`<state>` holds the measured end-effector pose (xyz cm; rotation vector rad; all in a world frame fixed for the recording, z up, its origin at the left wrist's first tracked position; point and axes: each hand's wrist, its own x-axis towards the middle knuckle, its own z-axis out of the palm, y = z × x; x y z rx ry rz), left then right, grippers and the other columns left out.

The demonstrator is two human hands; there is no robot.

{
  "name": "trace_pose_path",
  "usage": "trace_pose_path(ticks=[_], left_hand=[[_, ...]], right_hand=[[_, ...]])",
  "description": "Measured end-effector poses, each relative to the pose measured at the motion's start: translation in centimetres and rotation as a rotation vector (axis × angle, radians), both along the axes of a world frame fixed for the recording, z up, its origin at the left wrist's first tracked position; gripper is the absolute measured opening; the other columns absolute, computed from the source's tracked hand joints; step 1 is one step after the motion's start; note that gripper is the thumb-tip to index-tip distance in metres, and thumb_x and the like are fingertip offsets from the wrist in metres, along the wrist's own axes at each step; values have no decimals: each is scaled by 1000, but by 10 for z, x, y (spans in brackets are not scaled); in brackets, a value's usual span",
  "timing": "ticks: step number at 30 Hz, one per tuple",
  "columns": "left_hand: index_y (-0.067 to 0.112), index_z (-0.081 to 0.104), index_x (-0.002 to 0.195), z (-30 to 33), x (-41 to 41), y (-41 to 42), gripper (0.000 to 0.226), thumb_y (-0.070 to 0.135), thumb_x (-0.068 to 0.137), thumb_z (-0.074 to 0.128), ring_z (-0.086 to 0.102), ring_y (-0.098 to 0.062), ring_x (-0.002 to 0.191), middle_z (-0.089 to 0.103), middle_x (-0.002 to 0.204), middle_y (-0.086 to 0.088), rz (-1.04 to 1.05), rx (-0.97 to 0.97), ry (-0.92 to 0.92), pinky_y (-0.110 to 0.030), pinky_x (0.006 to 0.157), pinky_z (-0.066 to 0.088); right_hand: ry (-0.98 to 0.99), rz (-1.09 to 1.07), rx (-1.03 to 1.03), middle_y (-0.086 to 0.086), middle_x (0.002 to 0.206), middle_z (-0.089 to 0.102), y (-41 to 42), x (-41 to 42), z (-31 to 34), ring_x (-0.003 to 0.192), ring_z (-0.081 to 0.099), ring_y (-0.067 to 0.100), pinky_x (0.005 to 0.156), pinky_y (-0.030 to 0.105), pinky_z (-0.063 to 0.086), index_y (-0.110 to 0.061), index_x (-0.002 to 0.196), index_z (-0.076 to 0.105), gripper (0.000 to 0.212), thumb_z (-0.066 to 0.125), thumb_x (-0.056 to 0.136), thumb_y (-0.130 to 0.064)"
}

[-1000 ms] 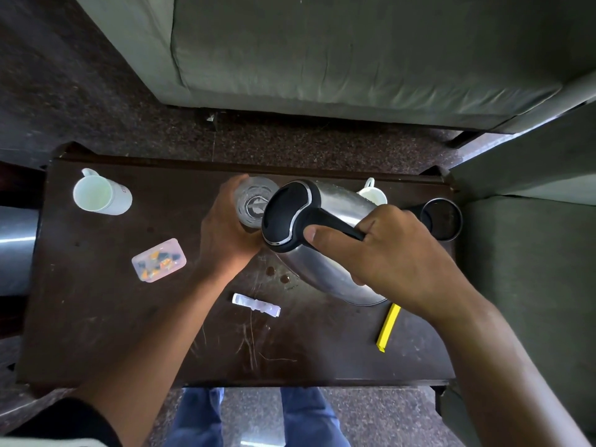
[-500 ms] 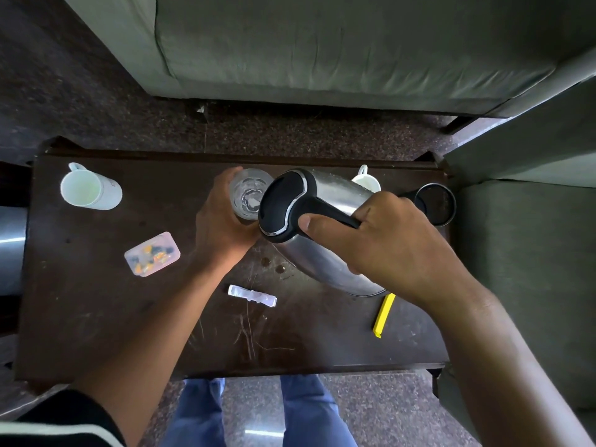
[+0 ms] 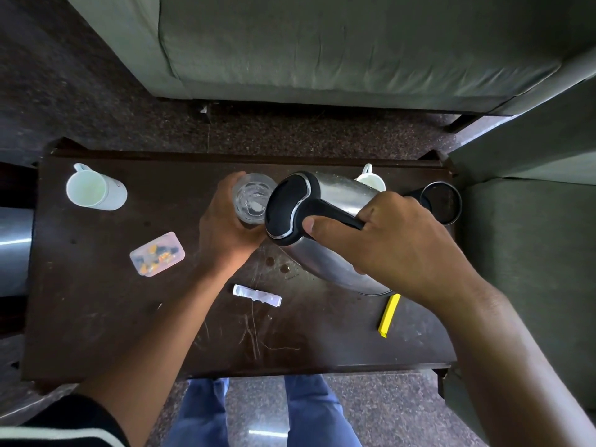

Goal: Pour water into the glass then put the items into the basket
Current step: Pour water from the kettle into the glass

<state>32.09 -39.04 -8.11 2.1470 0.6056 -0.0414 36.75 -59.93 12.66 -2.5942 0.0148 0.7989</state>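
My right hand (image 3: 390, 243) grips the black handle of a steel kettle (image 3: 325, 201), which is tilted left with its black lid end over a clear glass (image 3: 251, 198). Around the glass's left side, my left hand (image 3: 225, 227) holds it upright on the dark wooden table (image 3: 96, 317). Water shows inside the glass. The spout itself is hidden behind the lid. No basket is visible.
On the table lie a pale mug (image 3: 93, 191) at far left, a clear pill box (image 3: 157, 253), a small clear plastic strip (image 3: 257, 295), a yellow stick (image 3: 388, 315), a white cup (image 3: 371, 180) behind the kettle and the round black kettle base (image 3: 442, 203). Grey sofas stand beyond and right.
The kettle has tilted a little further toward the glass. Both hands keep their grips; the view has shifted slightly.
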Motion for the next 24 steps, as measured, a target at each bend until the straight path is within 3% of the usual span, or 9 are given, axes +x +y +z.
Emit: trace_pose_path(ticks=[7, 12, 17, 24], left_hand=[[42, 48, 148, 5, 0, -4, 93, 68, 64, 78, 55, 13, 112, 68, 133, 24, -44, -21, -14, 6, 84, 36], [39, 49, 149, 7, -2, -6, 94, 67, 63, 76, 71, -12, 123, 72, 138, 15, -70, -16, -30, -24, 96, 46], [37, 50, 150, 7, -3, -6, 95, 67, 64, 77, 72, -16, 125, 72, 139, 12, -74, -8, -36, -34, 101, 54], [38, 50, 150, 6, -5, -7, 94, 66, 65, 79, 71, -13, 125, 71, 139, 15, -74, 0, -46, -32, 99, 54]], right_hand=[[4, -20, -12, 8, 60, 73, -1, -2, 2, 59, 65, 24, 61, 38, 55, -3, 57, 55, 79, 61, 74, -81], [-5, 16, -37, 7, 60, 72, 0, -1, 1, 63, 68, 23, 66, 40, 60, -4, 59, 61, 79, 61, 76, -81], [-20, 32, -48, 6, 60, 72, -1, 0, 0, 64, 69, 22, 67, 38, 60, -5, 60, 62, 78, 61, 76, -81], [-24, 35, -56, 2, 59, 72, -4, -1, -1, 63, 69, 19, 65, 32, 57, -8, 57, 62, 78, 58, 73, -84]])
